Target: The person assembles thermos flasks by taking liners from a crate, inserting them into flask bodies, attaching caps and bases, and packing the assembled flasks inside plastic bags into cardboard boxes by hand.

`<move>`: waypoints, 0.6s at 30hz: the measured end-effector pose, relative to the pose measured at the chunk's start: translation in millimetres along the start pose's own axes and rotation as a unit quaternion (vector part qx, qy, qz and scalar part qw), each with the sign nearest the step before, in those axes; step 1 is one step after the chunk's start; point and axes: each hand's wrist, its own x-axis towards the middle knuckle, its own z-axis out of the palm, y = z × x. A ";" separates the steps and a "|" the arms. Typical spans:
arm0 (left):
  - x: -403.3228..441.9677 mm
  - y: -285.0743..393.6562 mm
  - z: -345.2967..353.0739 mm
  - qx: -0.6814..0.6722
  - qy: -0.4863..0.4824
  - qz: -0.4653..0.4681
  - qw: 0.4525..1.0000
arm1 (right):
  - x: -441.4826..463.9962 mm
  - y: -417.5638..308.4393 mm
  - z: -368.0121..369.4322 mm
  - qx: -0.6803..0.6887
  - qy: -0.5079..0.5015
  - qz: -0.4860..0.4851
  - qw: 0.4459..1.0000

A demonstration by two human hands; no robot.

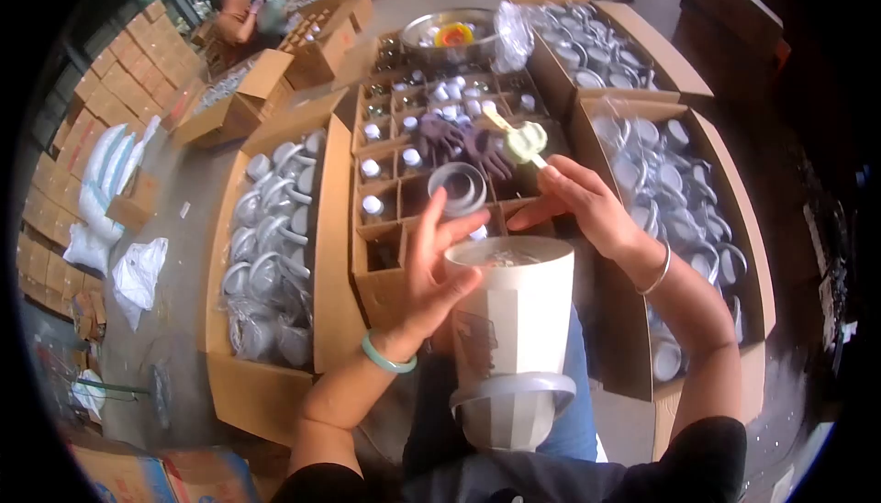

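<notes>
Between my knees stands a tall white faceted container (514, 319), open at the top, with a grey ring-shaped handle (512, 387) around its lower part. My left hand (436, 269) is beside its rim, fingers spread. Just beyond those fingertips is a grey round cup-like part (457, 188); I cannot tell whether they touch it. My right hand (587, 207) is raised past the container's far right side. Its thumb and index finger pinch the end of a pale green plastic piece (526, 142) with a rounded middle and a narrow strip.
Ahead is a divided carton (381, 255) with white-capped bottles and dark gloves (459, 140). A metal basin (450, 30) sits at its far end. Cartons of grey handled parts flank me, left (275, 255) and right (674, 218). Other people (237, 21) sit at the back left.
</notes>
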 end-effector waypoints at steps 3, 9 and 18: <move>1.1 -2.4 -3.2 0.118 0.004 0.044 0.992 | -8.6 6.9 -0.1 -0.040 -0.047 0.008 0.998; 5.4 -2.7 -10.5 0.275 -0.010 0.098 0.956 | -23.0 13.1 -0.9 -0.172 -0.053 -0.070 0.981; 12.0 -21.6 -31.6 0.122 -0.051 0.025 0.991 | -20.9 36.6 -6.7 -0.025 -0.050 -0.063 0.996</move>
